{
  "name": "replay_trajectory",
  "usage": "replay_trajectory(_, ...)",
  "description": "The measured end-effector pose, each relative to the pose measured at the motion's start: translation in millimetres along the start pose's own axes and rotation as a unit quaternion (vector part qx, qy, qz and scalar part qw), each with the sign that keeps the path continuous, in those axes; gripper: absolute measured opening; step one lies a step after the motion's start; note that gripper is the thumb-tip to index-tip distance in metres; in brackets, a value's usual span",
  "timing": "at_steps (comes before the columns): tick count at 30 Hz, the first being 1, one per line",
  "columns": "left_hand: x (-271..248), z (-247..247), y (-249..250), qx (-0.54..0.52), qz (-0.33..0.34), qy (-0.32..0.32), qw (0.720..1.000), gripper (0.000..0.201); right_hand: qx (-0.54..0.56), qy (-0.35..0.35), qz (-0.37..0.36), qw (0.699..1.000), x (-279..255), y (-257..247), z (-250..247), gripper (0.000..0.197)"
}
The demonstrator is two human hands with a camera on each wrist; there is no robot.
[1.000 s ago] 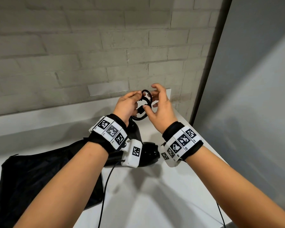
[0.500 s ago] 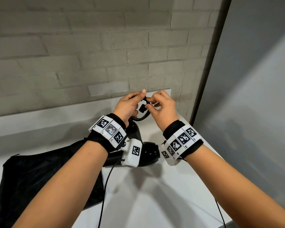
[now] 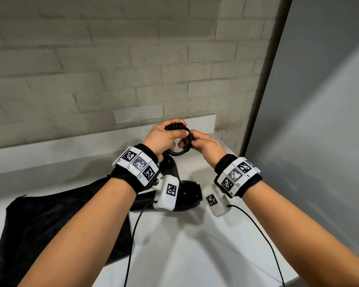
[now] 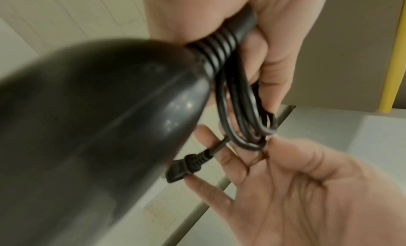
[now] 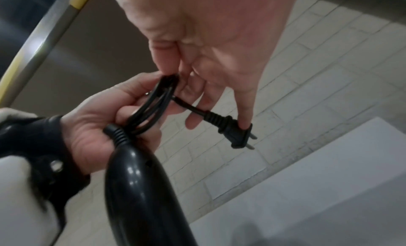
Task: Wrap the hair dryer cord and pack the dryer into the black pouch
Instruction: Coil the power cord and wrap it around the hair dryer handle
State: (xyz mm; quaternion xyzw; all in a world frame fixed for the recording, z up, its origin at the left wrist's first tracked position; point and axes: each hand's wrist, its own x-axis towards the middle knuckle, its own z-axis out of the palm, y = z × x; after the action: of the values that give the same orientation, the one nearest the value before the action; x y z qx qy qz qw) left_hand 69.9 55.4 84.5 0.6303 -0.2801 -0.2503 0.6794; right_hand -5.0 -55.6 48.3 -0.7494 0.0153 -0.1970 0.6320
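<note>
Coiled cord (image 5: pixel 153 100) in left hand (image 3: pixel 164 137) grip (right hand (image 3: pixel 203 143) pinches loops).

A white counter (image 3: pixel 195 255) ran along the brick wall beneath both hands. The black pouch (image 3: pixel 50 224) lay flat on it, below and outside the left forearm.

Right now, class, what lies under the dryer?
Part of the black pouch lies under the dryer on the white counter. The left forearm hides how far it reaches.
</note>
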Motion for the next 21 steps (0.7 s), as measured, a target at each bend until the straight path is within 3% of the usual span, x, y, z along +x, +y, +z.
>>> replay_trajectory(5,2,-4,-2,0.009,-0.014,-0.033,0.999,0.024,-0.104,-0.031,-0.002,0.994,3,5,-17,0.028)
replay_trajectory(10,2,-4,-3,0.031,-0.023,-0.045,0.998,0.013,-0.251,-0.001,-0.017,0.968,12,-5,-23,0.024)
replay_trajectory(12,3,-3,-3,0.027,-0.021,-0.036,0.999,0.008,-0.398,0.008,-0.048,0.916,16,-15,-24,0.023)
replay_trajectory(14,4,-3,-4,0.016,-0.02,-0.026,0.999,0.011,-0.536,0.032,-0.07,0.84,16,-27,-23,0.02)
replay_trajectory(16,4,-2,-4,0.012,-0.018,-0.027,0.999,0.012,-0.605,0.057,-0.12,0.785,15,-34,-26,0.02)
replay_trajectory(21,6,0,-5,0.027,-0.019,-0.007,0.999,0.011,-0.669,0.114,-0.194,0.708,13,-34,-25,0.02)
